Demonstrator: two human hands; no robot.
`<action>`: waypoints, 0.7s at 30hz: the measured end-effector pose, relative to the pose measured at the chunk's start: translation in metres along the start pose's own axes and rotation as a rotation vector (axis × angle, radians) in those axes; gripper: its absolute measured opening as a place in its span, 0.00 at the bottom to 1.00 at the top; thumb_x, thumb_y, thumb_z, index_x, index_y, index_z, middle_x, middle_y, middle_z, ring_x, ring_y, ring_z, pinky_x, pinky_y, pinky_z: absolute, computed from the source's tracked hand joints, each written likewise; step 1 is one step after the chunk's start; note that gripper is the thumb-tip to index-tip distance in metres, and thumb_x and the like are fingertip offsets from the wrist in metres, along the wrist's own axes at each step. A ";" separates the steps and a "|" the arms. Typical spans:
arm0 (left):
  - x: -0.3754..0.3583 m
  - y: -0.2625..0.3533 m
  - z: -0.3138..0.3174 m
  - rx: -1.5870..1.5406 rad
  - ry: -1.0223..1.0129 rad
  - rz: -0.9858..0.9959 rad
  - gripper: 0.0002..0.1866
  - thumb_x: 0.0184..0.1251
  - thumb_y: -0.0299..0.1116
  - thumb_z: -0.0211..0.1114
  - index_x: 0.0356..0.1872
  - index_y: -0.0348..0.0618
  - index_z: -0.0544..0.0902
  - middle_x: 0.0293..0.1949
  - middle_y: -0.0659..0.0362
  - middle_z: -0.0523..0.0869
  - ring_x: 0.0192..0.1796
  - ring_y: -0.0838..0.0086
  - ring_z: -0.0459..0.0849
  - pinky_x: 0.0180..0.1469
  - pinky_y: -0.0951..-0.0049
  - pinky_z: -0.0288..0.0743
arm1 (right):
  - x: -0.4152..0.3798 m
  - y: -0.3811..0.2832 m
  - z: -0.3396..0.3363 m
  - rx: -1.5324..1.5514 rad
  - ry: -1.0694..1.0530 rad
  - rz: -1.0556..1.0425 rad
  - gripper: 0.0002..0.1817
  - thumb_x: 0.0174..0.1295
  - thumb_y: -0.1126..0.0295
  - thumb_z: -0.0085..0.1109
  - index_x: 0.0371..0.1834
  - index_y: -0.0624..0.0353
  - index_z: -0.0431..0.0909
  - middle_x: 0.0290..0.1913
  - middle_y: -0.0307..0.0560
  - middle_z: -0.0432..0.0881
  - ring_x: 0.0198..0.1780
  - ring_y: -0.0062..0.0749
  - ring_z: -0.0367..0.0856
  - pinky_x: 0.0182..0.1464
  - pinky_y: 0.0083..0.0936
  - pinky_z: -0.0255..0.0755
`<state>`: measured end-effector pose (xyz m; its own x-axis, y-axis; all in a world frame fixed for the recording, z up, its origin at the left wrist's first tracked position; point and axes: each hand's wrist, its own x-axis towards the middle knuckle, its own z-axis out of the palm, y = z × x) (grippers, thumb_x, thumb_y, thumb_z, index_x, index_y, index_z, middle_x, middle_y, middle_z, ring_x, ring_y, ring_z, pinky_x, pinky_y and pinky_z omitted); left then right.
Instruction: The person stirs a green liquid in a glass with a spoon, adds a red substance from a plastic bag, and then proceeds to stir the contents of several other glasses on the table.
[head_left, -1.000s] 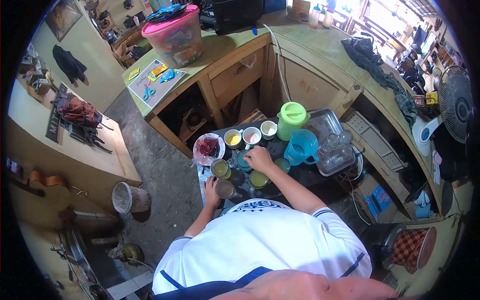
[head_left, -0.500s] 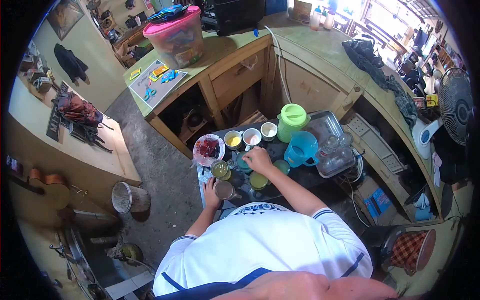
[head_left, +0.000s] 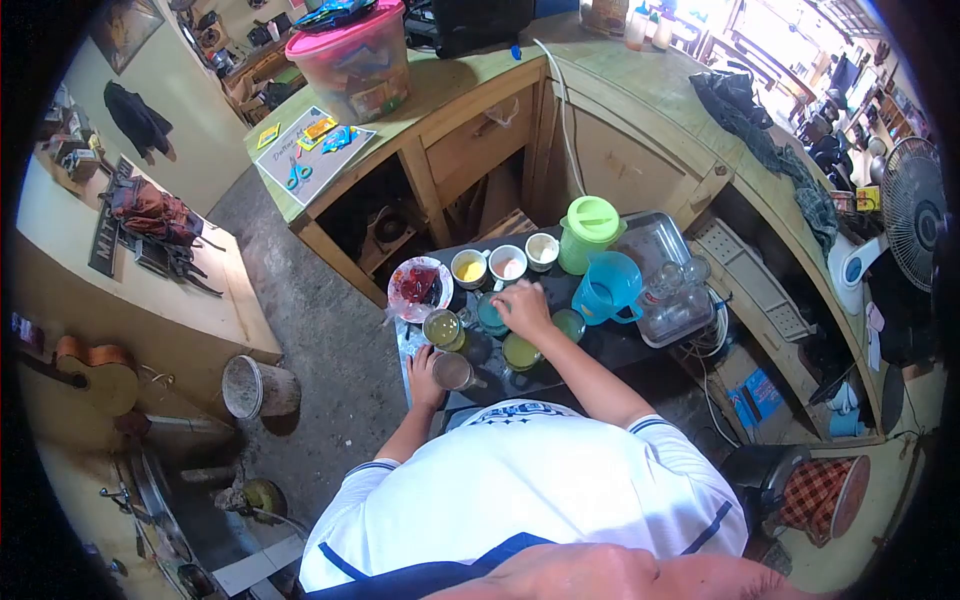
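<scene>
My right hand (head_left: 525, 310) is over a glass of blue-green liquid (head_left: 488, 318), fingers drawn together. Whatever is between those fingers is too small to make out. My left hand (head_left: 425, 378) lies at the near left edge of the dark table (head_left: 545, 378), fingers stretched out, beside a glass of brownish drink (head_left: 453, 371). Around them stand a glass of yellowish liquid (head_left: 443, 330), a glass of green liquid (head_left: 520, 352) and another teal glass (head_left: 570, 324), partly behind my right forearm. Three white cups hold yellow (head_left: 469, 268), pinkish (head_left: 508, 263) and whitish (head_left: 542, 251) contents.
A patterned bowl with dark red pieces (head_left: 419, 288) is at the far left. To the right stand a lidded green pitcher (head_left: 588, 235), a blue jug (head_left: 608, 290) and a metal tray (head_left: 655, 240) with clear glassware. A wooden counter (head_left: 470, 110) runs behind; a bucket (head_left: 262, 388) is on the floor.
The camera view has shifted slightly. My right hand stays over the blue-green glass with its fingers a little moved. My left hand remains at the table's edge.
</scene>
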<state>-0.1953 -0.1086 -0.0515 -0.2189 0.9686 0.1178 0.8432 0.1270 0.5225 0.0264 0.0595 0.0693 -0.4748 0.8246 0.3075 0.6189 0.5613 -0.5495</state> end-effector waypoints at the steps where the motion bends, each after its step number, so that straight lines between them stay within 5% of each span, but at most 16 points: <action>1: 0.001 -0.001 0.001 0.017 -0.005 0.009 0.20 0.59 0.40 0.61 0.53 0.49 0.78 0.65 0.55 0.71 0.73 0.62 0.61 0.73 0.46 0.45 | 0.000 -0.003 -0.007 -0.118 -0.064 -0.006 0.06 0.52 0.64 0.63 0.26 0.51 0.87 0.30 0.42 0.85 0.39 0.39 0.80 0.40 0.39 0.69; 3: -0.001 -0.003 0.001 0.035 -0.022 0.006 0.20 0.59 0.39 0.61 0.53 0.49 0.78 0.65 0.55 0.71 0.72 0.62 0.61 0.73 0.46 0.45 | 0.001 -0.003 -0.011 -0.229 -0.141 -0.008 0.06 0.52 0.64 0.63 0.27 0.51 0.87 0.30 0.42 0.85 0.39 0.39 0.80 0.40 0.39 0.68; 5: -0.001 -0.004 0.000 0.037 -0.011 0.035 0.20 0.59 0.39 0.61 0.53 0.49 0.78 0.65 0.55 0.71 0.72 0.62 0.61 0.73 0.46 0.45 | 0.001 0.003 -0.013 -0.023 -0.151 -0.016 0.06 0.53 0.64 0.63 0.28 0.51 0.87 0.30 0.42 0.86 0.39 0.38 0.80 0.40 0.39 0.68; 10: 0.000 -0.006 0.001 0.061 -0.037 0.023 0.20 0.59 0.39 0.62 0.53 0.49 0.78 0.65 0.55 0.71 0.72 0.62 0.61 0.73 0.46 0.45 | -0.001 -0.005 -0.079 0.220 0.047 -0.061 0.05 0.54 0.68 0.64 0.31 0.52 0.88 0.34 0.42 0.87 0.39 0.38 0.81 0.44 0.34 0.72; 15: 0.001 -0.006 0.001 0.047 -0.018 0.039 0.19 0.58 0.39 0.62 0.52 0.48 0.79 0.65 0.55 0.72 0.72 0.61 0.62 0.73 0.46 0.46 | -0.032 -0.009 -0.140 0.133 0.230 0.022 0.04 0.54 0.73 0.65 0.32 0.56 0.87 0.33 0.45 0.86 0.36 0.39 0.80 0.41 0.32 0.73; 21: 0.002 -0.007 0.001 0.035 -0.007 0.043 0.19 0.58 0.39 0.62 0.51 0.48 0.79 0.65 0.55 0.72 0.72 0.60 0.63 0.73 0.46 0.46 | -0.073 0.012 -0.124 -0.107 0.076 0.166 0.03 0.54 0.69 0.64 0.29 0.52 0.87 0.33 0.40 0.86 0.39 0.35 0.79 0.44 0.35 0.67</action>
<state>-0.2011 -0.1076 -0.0562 -0.1791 0.9747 0.1336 0.8683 0.0928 0.4873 0.1460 0.0152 0.1361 -0.3150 0.9069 0.2798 0.7495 0.4186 -0.5128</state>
